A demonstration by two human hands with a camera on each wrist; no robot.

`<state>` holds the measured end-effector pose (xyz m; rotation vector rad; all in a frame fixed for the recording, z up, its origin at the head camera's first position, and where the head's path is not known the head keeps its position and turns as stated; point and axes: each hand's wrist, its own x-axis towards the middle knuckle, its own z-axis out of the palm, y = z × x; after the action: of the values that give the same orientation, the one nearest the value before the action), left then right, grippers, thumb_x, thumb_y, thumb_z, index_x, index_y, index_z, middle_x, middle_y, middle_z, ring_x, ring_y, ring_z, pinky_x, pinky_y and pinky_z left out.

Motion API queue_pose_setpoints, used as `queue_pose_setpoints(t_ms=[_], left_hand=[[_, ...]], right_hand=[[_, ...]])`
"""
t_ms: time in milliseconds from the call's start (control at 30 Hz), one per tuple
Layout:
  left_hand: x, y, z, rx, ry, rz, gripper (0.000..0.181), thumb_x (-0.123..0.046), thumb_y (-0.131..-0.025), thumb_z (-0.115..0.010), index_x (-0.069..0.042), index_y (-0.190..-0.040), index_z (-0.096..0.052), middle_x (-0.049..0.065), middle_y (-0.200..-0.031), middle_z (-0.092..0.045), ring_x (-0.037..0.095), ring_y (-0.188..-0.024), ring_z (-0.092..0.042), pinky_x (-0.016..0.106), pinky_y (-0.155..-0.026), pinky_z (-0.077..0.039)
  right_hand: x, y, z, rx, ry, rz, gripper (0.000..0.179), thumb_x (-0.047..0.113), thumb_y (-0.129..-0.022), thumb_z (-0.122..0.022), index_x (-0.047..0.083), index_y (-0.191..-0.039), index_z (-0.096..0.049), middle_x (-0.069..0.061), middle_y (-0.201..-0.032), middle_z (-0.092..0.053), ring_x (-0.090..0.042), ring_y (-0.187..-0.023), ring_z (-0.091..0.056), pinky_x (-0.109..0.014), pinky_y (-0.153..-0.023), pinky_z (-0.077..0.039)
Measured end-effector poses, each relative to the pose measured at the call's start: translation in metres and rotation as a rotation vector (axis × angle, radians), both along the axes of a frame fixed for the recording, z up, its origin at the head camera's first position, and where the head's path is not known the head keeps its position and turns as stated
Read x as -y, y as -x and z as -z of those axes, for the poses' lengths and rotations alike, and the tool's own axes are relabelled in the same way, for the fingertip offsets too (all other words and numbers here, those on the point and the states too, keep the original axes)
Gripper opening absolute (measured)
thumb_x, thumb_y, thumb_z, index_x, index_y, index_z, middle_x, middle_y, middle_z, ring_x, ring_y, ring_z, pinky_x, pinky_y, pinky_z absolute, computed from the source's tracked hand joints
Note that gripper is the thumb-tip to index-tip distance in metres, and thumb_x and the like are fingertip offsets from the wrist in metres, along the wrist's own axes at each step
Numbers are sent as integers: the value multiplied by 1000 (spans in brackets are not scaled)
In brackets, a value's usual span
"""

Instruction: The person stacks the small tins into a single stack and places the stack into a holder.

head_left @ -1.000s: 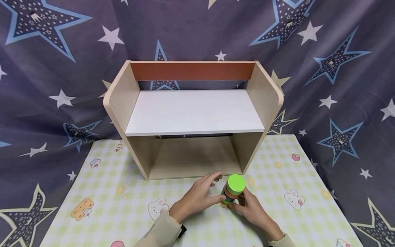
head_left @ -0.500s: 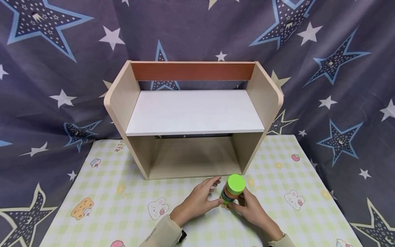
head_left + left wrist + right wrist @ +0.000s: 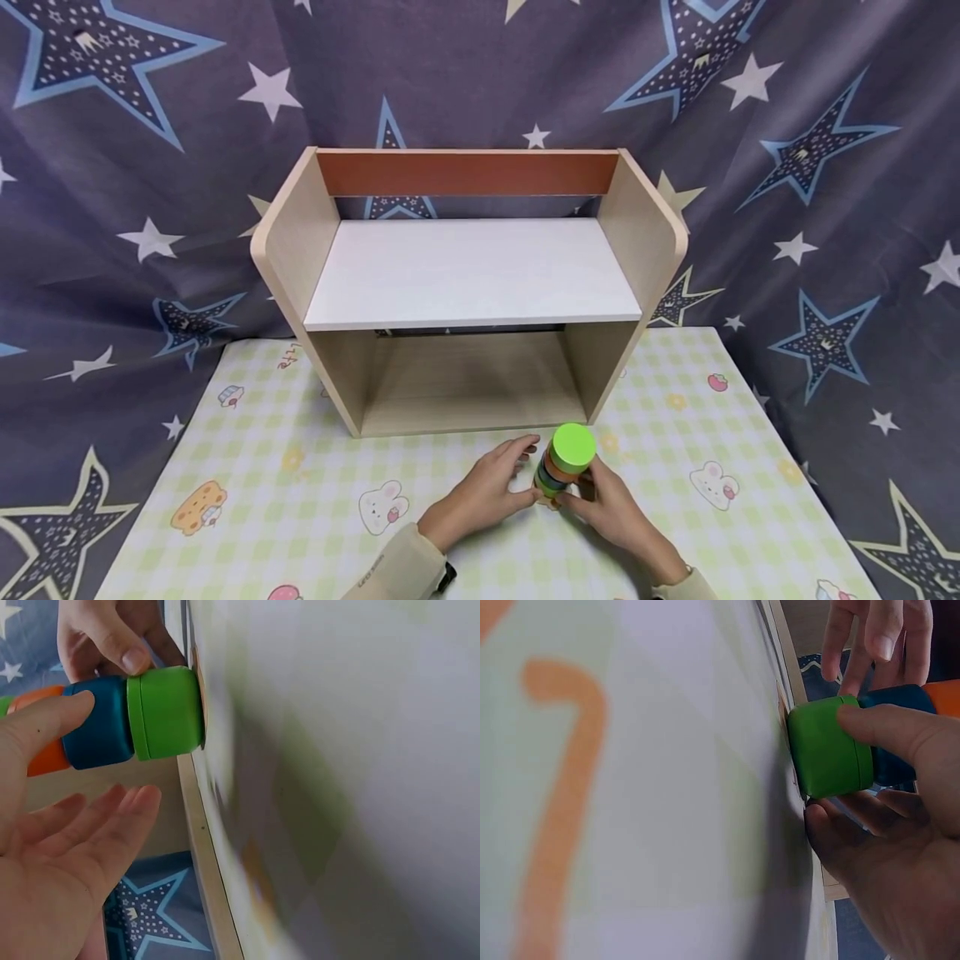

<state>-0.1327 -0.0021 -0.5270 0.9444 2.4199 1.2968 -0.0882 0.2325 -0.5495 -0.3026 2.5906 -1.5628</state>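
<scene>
A toy stack of rounded blocks (image 3: 573,448) stands on the cloth just in front of the shelf, bright green on top. Below the top come an orange block (image 3: 49,759), a dark blue block (image 3: 97,720) and a green bottom block (image 3: 829,746). My right hand (image 3: 618,508) holds the bottom block, its thumb across the near side and fingers around the back. On the other side my left hand (image 3: 483,483) is spread, its fingers away from the stack. Its thumb (image 3: 64,720) overlaps the blue block in the left wrist view.
A wooden two-level shelf (image 3: 472,271) with a white middle board and a brown back rail stands behind the hands. The table wears a green checked cloth (image 3: 300,517) with printed animals. A dark curtain (image 3: 480,67) with stars hangs behind and at both sides.
My left hand has drawn slightly back toward me, and its thumb has slipped lower beside the stack. The stack's lower end has shifted a little left; the right hand stays in place.
</scene>
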Motion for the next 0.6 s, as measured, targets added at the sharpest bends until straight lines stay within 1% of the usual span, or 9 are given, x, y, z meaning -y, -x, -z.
queue_pose_setpoints(t_ms=[200,333,467,600], left_hand=[[-3,0,2,-6,47,4,75,-24,-91,-77,-9,-153,-37,9,-136,-56,23,-115,-61,30,-94,-53],[-5,2,4,8,71,-2,76,-24,-91,-78,-10,-153,-37,9,-136,-57,21,-115,-61,33,-94,-53],[-8,4,5,24,58,3,74,-21,-90,-78,-11,-152,-38,10,-134,-58,21,-111,-63,30,-92,-54],[-11,5,7,22,38,8,73,-17,-89,-79,-10,-150,-40,9,-132,-59,19,-109,-63,28,-91,-54]], right_hand=[[1,-1,0,2,3,6,60,11,-87,-80,18,-138,-49,-7,-131,-60,-28,-122,-58,-46,-100,-51],[0,-2,1,11,33,6,63,10,-88,-79,18,-141,-47,-10,-134,-58,-30,-123,-57,-44,-100,-51],[-1,-2,1,22,65,7,65,8,-88,-78,18,-143,-44,-12,-137,-56,-32,-125,-55,-43,-100,-50],[-2,-3,0,20,73,13,65,6,-88,-78,16,-142,-45,-14,-136,-56,-33,-124,-56,-43,-100,-50]])
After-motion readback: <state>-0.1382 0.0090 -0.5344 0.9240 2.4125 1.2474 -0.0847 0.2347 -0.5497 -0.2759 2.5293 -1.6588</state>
